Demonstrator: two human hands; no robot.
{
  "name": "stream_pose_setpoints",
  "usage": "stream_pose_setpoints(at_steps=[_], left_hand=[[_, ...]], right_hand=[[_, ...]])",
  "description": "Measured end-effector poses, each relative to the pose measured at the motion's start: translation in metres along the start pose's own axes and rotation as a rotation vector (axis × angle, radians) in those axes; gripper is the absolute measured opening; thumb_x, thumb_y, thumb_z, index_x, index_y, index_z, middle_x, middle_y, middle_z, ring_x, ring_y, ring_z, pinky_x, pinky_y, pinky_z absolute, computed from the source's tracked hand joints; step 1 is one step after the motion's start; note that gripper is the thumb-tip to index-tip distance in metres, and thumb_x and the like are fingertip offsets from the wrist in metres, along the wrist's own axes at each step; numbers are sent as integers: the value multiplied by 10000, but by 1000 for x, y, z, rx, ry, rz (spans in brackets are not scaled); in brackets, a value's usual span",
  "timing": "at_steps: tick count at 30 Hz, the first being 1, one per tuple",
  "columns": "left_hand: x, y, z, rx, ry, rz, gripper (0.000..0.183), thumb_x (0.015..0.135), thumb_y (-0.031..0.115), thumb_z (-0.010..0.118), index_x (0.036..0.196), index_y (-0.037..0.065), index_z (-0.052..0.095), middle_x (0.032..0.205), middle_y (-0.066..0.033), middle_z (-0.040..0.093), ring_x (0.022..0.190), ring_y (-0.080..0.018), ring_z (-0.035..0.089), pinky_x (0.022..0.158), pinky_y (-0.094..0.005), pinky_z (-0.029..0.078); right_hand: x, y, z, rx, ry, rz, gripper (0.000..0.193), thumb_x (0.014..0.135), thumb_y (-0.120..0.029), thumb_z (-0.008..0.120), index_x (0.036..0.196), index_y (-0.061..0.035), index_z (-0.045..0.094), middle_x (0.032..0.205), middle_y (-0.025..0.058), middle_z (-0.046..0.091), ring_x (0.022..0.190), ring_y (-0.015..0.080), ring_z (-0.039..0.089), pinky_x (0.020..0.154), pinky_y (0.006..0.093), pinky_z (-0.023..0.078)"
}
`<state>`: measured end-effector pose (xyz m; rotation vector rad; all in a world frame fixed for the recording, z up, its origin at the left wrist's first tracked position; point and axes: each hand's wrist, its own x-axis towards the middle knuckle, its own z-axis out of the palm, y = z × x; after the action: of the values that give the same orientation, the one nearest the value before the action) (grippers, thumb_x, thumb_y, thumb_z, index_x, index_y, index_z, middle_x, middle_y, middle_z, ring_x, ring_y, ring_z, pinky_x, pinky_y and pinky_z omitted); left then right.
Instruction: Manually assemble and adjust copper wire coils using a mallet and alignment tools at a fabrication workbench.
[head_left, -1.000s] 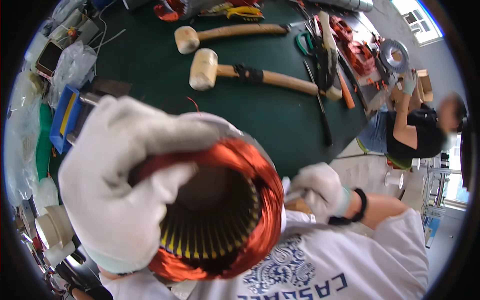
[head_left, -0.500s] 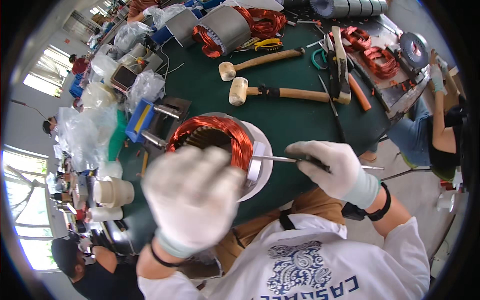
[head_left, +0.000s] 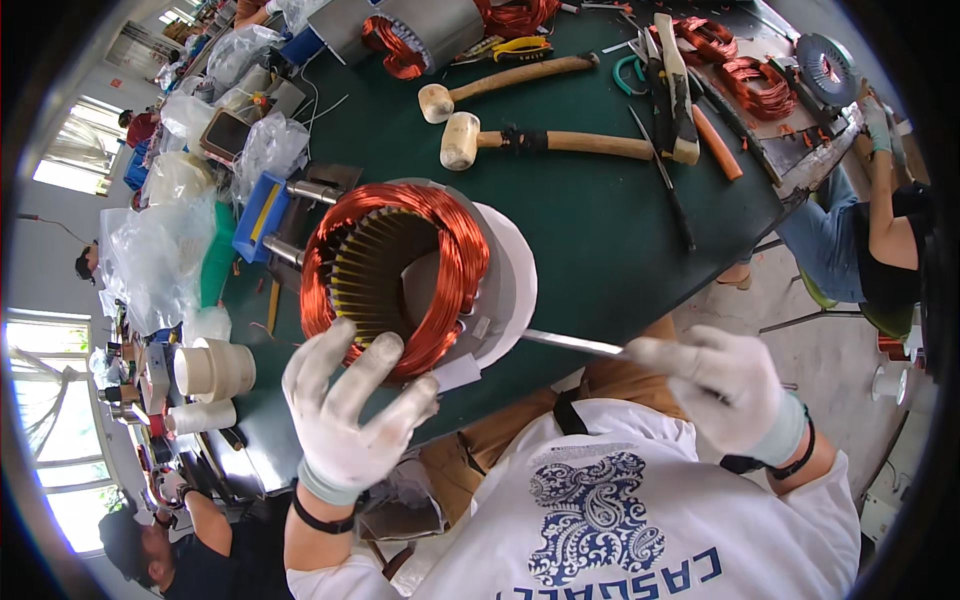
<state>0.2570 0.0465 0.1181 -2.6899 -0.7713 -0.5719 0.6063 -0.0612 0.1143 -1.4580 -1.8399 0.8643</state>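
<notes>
- Two gloved hands are on this job, and the left hand (head_left: 345,415) is the nearer one: fingers spread, released, gripping nothing, fingertips just at the lower rim of the copper winding.
- Right hand (head_left: 725,385) is clenched round the handle of a thin metal rod (head_left: 575,344), out beyond the stator's right side.
- That rod runs nearly level, long axis left to right, its tip pointing in at the stator's lower right flank, where the white insulating paper (head_left: 510,285) collars it.
- Stator (head_left: 410,280) lies tipped on the green surface (head_left: 600,230), straight ahead of the left hand and left of the right one; its bore opens toward the left and toward the camera, slot liners showing inside.
- So the bore axis and the rod run roughly the same way, rod coming from the far end.
- Farther out: two wooden mallets (head_left: 530,140) lie across the surface beyond the stator, handles pointing right.
- Plastic bags (head_left: 165,250) and tape rolls (head_left: 210,370) crowd the left edge.
- Another person (head_left: 880,230) sits at the far right corner.
</notes>
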Motion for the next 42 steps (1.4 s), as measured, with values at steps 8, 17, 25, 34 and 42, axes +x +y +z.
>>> stream_pose_setpoints(at_steps=[8, 17, 25, 34, 42], left_hand=[[5, 12, 27, 36, 182, -2, 319, 708, 207, 821, 1001, 312, 751, 1286, -45, 646, 1085, -243, 593, 933, -426, 466], [46, 52, 62, 157, 377, -188, 156, 867, 326, 769, 1003, 282, 708, 1292, -23, 654, 1040, -171, 571, 881, -338, 388], [70, 54, 74, 236, 468, -269, 293, 678, 242, 858, 952, 265, 758, 1230, -57, 697, 851, -176, 638, 704, -326, 436], [75, 53, 29, -133, 129, -321, 279, 777, 162, 784, 1053, 163, 736, 1235, -95, 683, 912, -236, 638, 761, -385, 458], [108, -82, 8, -371, -58, -275, 303, 883, 74, 629, 1176, 17, 684, 1165, -152, 681, 1117, -309, 650, 1007, -366, 488]], right_hand=[[10, -15, 6, -231, -159, -57, 623, 850, -56, 604, 1428, -287, 636, 738, 74, 547, 564, 280, 602, 526, 380, 527], [42, -52, -15, -690, -93, -93, 599, 772, 29, 622, 1312, -210, 723, 735, 86, 581, 566, 275, 592, 517, 378, 493], [80, -17, -17, -268, -132, -69, 570, 888, 27, 580, 1412, -189, 636, 781, 151, 643, 663, 332, 657, 632, 388, 559], [88, -2, -9, -130, -173, -150, 508, 939, 1, 582, 1433, -119, 586, 1006, 200, 722, 854, 353, 719, 777, 397, 593], [102, -7, -32, -440, -513, -69, 470, 973, -198, 631, 1423, -120, 519, 741, 140, 668, 575, 336, 655, 541, 410, 537]])
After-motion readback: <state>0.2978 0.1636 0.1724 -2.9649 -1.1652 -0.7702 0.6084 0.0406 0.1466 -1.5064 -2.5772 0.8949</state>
